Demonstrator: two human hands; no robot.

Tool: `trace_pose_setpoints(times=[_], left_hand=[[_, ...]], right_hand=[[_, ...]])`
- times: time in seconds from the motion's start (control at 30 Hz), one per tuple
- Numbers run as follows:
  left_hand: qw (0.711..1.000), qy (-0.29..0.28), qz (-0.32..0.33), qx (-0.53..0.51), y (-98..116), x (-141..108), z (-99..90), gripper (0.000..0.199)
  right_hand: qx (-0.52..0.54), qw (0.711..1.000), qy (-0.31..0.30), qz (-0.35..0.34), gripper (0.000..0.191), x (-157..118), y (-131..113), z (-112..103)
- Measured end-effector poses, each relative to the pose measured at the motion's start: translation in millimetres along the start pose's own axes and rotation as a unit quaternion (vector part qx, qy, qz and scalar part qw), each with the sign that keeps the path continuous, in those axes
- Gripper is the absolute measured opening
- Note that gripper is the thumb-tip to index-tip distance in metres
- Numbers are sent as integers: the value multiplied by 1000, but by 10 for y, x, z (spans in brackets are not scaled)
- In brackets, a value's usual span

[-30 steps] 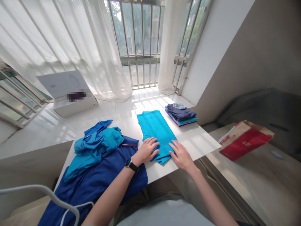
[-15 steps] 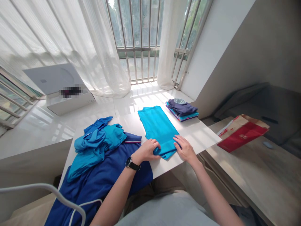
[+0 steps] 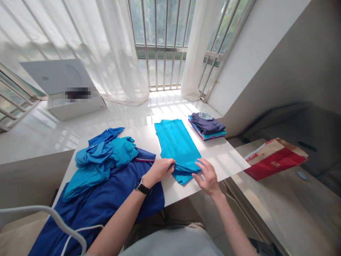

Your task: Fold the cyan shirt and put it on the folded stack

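A bright turquoise shirt (image 3: pixel 177 142) lies on the white table, folded into a long strip. Its near end is bunched, with a fold raised across it. My left hand (image 3: pixel 161 170), a black watch on its wrist, pinches the left side of that fold between thumb and fingers. At the right edge, my right hand (image 3: pixel 207 177) is open, fingers spread and their tips at the cloth. Left of the strip, a crumpled teal and blue garment (image 3: pixel 106 156) lies on a dark blue garment with a striped band (image 3: pixel 117 192), which hangs over the table's front edge.
Folded clothes (image 3: pixel 206 125) are stacked at the white table's (image 3: pixel 223 156) back right. A red and brown paper bag (image 3: pixel 275 160) stands on a lower surface to the right. An open white box (image 3: pixel 77 108) is on the sill. A white cable or tube (image 3: pixel 53 217) curves in at lower left.
My left hand has lifted the near part of the turquoise shirt into a fold. My right hand's thumb and fingers have spread apart. The view has shifted slightly.
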State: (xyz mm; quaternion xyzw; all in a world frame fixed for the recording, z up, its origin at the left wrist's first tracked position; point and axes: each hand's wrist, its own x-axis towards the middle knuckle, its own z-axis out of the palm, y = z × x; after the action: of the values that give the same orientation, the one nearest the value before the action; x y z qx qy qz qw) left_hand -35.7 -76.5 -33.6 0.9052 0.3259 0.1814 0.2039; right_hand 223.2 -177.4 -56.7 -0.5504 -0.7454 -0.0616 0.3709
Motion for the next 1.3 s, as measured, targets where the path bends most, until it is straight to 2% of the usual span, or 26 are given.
trace_pose_setpoints(times=[0.07, 0.13, 0.23, 0.3, 0.37, 0.5, 0.63, 0.77, 0.87, 0.97, 1.07, 1.1, 1.23, 1.3], left_hand=[[1000, 15, -8, -17, -17, 1, 43, 20], [998, 33, -26, -44, -37, 7, 65, 22], [993, 54, -59, -86, -67, 26, 60, 23], [990, 60, -73, -106, -85, 41, 45, 23], [987, 64, -83, -119, -99, 50, 36, 23], [987, 64, -81, -127, -101, 43, 49, 23], [992, 74, -31, -94, -38, 21, 41, 26], [996, 42, 53, -49, 74, 3, -43, 28], [996, 5, 83, -25, 147, -7, -94, 23], [997, -2, 78, -17, 176, -9, -72, 12], [997, -1, 68, -20, 169, -1, 13, 35], [998, 3, 60, -21, 167, 2, 44, 38], [998, 34, 26, -34, 183, 6, 138, 27], [998, 41, 29, -42, 198, 4, 157, 29]], right_hand=[[34, 998, 15, -46, 36, -30, -125, -18], [67, 994, -32, -77, 35, -53, -258, -26], [95, 982, -137, -93, 42, -48, -392, -39], [102, 976, -175, -83, 43, -23, -416, -50], [107, 974, -187, -71, 39, 4, -404, -58], [101, 972, -193, -89, 37, 58, -373, -46], [110, 972, -173, -114, 31, 119, -358, 1], [134, 976, -163, -47, 21, 168, -333, 69], [133, 979, -155, -13, 20, 194, -329, 130], [114, 981, -154, -11, 20, 209, -327, 193], [107, 985, -137, -3, 19, 206, -309, 247], [109, 986, -129, 7, 18, 201, -301, 262], [126, 985, -109, 50, 13, 174, -274, 299], [133, 983, -113, 51, 12, 162, -266, 308]])
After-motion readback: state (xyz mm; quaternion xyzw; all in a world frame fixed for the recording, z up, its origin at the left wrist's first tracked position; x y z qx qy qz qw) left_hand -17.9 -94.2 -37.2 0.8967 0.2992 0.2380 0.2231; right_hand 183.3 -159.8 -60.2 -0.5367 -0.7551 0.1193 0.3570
